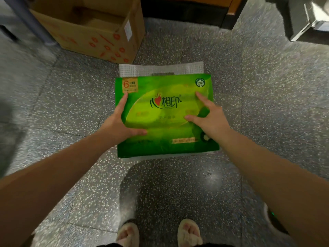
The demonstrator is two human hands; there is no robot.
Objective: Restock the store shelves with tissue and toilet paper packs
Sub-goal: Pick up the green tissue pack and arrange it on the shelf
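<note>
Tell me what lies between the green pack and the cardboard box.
Head view: a white pack lies partly under the green pack, then bare speckled floor up to the cardboard box.

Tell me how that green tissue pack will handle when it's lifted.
The green tissue pack is probably light for its bulk, being paper. Its glossy film wrap may be slippery. It looks soft, so the left hand and right hand may dent it.
</note>
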